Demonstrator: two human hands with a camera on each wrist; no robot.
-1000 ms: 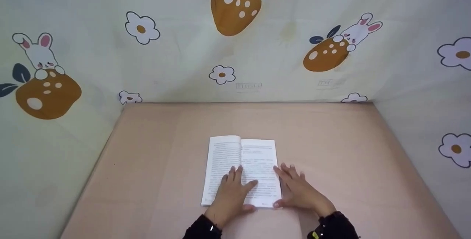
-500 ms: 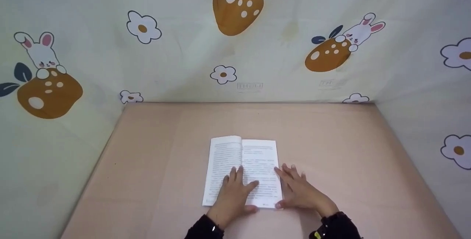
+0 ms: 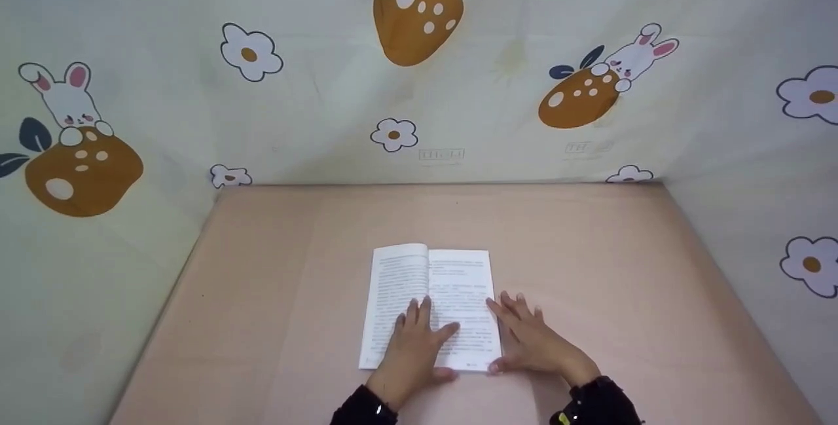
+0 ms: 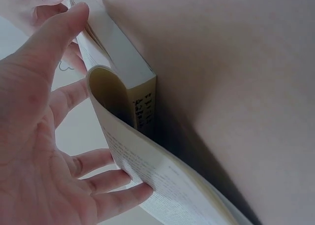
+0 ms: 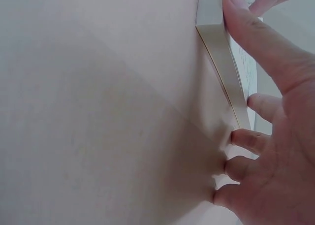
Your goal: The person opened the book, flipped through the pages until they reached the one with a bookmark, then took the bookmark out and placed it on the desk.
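A thick paperback book (image 3: pixel 461 281) lies spread at its middle in the head view, with printed text on both pages. My left hand (image 3: pixel 410 351) rests across its lower half, fingertips near the gutter and thumb over the right page. At the right edge, my right hand (image 3: pixel 538 346) touches the book with its index finger and has its thumb at the lower right corner. The left wrist view shows the book's spine (image 4: pixel 143 104) with dark lettering, and a page side (image 4: pixel 147 161) under the spread fingers. In the right wrist view, the thumb (image 5: pixel 256 35) lies along the page block (image 5: pixel 210 11).
The book lies on a pinkish-beige cloth-covered table (image 3: pixel 314 228). Pale fabric walls (image 3: pixel 314 124) printed with rabbits and flowers stand at the back and both sides. Dark sleeves (image 3: pixel 366 405) cover both wrists.
Both hands keep their places on the book. Only a slight shift of the whole head view shows.
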